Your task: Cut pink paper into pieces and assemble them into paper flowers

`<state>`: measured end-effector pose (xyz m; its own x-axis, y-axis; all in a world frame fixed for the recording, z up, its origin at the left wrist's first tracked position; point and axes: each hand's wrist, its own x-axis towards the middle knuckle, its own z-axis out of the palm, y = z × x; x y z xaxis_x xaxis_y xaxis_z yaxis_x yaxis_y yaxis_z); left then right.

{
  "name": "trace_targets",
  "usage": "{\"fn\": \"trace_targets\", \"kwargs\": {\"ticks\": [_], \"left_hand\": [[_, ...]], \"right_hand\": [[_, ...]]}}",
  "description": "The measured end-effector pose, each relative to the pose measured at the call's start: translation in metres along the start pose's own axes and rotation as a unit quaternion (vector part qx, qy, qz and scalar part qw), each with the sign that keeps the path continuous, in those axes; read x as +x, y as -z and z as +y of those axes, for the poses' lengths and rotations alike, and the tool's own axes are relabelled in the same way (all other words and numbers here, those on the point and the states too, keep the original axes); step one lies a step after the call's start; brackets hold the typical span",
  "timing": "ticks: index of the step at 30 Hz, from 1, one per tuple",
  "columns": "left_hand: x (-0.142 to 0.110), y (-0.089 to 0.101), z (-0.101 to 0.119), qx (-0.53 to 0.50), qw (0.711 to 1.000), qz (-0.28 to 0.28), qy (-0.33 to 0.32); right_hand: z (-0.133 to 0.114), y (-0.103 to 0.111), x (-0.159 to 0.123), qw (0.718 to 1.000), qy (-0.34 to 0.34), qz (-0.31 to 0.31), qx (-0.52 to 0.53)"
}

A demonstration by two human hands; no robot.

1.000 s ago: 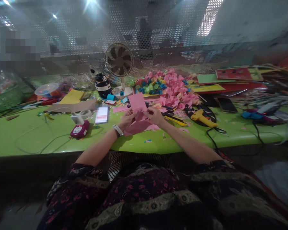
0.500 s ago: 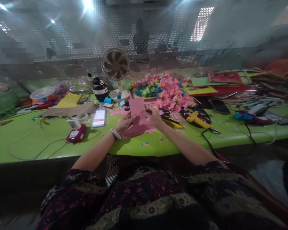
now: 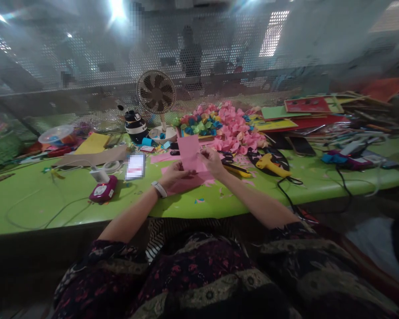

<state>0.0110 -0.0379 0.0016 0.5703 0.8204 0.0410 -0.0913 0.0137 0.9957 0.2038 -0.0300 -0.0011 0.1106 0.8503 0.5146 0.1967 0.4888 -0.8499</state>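
Observation:
A rectangular piece of pink paper (image 3: 189,150) stands raised between my two hands over the green table. My left hand (image 3: 175,174), with a pale band on its wrist, grips its lower edge. On the right side, my right hand (image 3: 212,162) pinches the same paper between thumb and fingers. Beneath both hands lies more pink paper (image 3: 182,185) on the table. Behind them is a heap of pink paper petals (image 3: 234,126), beside a cluster of green and blue paper pieces (image 3: 201,125).
Right of my hands lie a yellow-handled cutter (image 3: 237,170), a yellow glue gun (image 3: 273,166) with its cord, and a dark phone (image 3: 301,145). To the left are a lit phone (image 3: 134,166) and a purple power socket (image 3: 103,189). A fan (image 3: 156,92) and a black jug (image 3: 135,127) stand behind.
My left hand has shifted its hold along the paper's lower edge, its fingers now reaching farther across. My right hand stays at the right side. The whole view has shifted slightly.

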Motion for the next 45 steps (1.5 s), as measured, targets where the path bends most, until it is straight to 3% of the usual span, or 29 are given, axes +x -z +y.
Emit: {"fn": "trace_targets", "kwargs": {"ticks": [5,17,24,28,30,36,45], "left_hand": [[-0.002,0.000,0.001,0.015,0.999,0.002,0.033],[-0.001,-0.001,0.001,-0.018,1.000,0.010,-0.023],[0.001,0.002,0.001,0.014,1.000,0.002,0.021],[0.004,0.006,0.000,0.013,1.000,0.003,0.011],[0.005,0.006,0.001,0.001,1.000,0.006,-0.004],[0.005,0.011,0.008,0.003,0.998,0.036,-0.045],[0.010,0.021,0.009,0.002,0.999,0.032,-0.036]], "right_hand": [[-0.003,0.000,0.000,1.000,0.005,-0.013,-0.002],[-0.005,0.000,0.000,1.000,-0.021,-0.011,-0.004],[-0.008,0.001,-0.001,1.000,-0.019,-0.012,0.003],[-0.008,0.002,0.002,0.999,-0.035,-0.006,0.004],[-0.009,0.005,0.004,0.997,-0.069,-0.034,0.012],[-0.016,0.011,-0.002,0.952,-0.189,-0.241,-0.006],[-0.019,0.019,0.004,0.934,-0.180,-0.309,0.014]]}}
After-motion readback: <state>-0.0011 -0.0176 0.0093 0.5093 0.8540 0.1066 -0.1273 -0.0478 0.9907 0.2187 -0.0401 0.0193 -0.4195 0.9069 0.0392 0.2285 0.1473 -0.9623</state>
